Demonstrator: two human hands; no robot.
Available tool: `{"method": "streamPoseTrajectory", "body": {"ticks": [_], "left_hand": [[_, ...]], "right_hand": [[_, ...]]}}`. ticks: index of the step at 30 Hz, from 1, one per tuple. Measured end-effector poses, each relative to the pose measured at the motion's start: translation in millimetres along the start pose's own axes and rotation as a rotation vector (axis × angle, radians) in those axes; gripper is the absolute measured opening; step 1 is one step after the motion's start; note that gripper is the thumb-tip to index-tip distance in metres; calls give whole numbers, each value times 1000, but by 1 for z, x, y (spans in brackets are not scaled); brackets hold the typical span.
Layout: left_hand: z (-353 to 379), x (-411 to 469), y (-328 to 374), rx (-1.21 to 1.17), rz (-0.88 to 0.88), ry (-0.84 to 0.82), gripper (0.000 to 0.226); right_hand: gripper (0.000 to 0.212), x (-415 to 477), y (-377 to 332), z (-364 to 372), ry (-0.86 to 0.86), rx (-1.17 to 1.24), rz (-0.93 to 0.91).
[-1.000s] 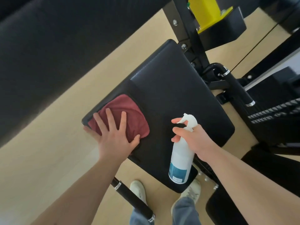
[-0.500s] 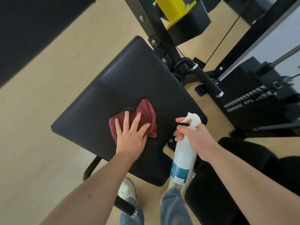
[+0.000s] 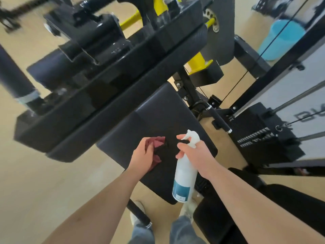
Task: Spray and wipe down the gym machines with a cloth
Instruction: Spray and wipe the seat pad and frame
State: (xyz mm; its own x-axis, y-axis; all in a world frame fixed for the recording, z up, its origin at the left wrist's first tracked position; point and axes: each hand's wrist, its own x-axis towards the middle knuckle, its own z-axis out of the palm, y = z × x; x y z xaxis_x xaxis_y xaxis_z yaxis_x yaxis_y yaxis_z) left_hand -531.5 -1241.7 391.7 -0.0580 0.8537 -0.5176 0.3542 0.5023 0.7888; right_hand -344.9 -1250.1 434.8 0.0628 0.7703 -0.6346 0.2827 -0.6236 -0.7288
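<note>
Left grip (image 3: 143, 155) bunching red cloth (image 3: 158, 142) on black seat pad (image 3: 158, 111), right grip (image 3: 198, 152) clasping white spray bottle (image 3: 183, 178), bulky black pad (image 3: 105, 106) overhanging seat's far-left edge, weight stack (image 3: 260, 136) at right

The cloth (image 3: 158, 142) is coloured dark red, the seat pad (image 3: 158, 111) black. The spray bottle (image 3: 184, 173) is coloured white, banded teal near its base. Yellow brackets (image 3: 200, 63) are seen on the black frame (image 3: 186, 88).
</note>
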Motion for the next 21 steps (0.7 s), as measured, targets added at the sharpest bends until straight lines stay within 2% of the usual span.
{"method": "streamPoseTrajectory", "body": {"ticks": [4, 9, 12, 15, 18, 21], "left_hand": [[-17, -23, 22, -150, -45, 118, 17], [-48, -55, 39, -372, -212, 129, 27], [-72, -64, 33, -516, -202, 2, 25], [-100, -69, 21, -595, -256, -157, 36], [-126, -84, 18, -853, -280, -172, 43], [-151, -89, 7, -1115, -262, -224, 50]], "right_hand": [[17, -28, -30, 5, 6, -62, -65], [19, -65, -53, 12, 22, -143, -132], [19, -85, -60, 25, 43, -215, -149], [23, -102, -65, 46, 22, -328, -158], [24, -117, -71, 72, 13, -393, -180], [19, -129, -82, 96, 7, -505, -292]]}}
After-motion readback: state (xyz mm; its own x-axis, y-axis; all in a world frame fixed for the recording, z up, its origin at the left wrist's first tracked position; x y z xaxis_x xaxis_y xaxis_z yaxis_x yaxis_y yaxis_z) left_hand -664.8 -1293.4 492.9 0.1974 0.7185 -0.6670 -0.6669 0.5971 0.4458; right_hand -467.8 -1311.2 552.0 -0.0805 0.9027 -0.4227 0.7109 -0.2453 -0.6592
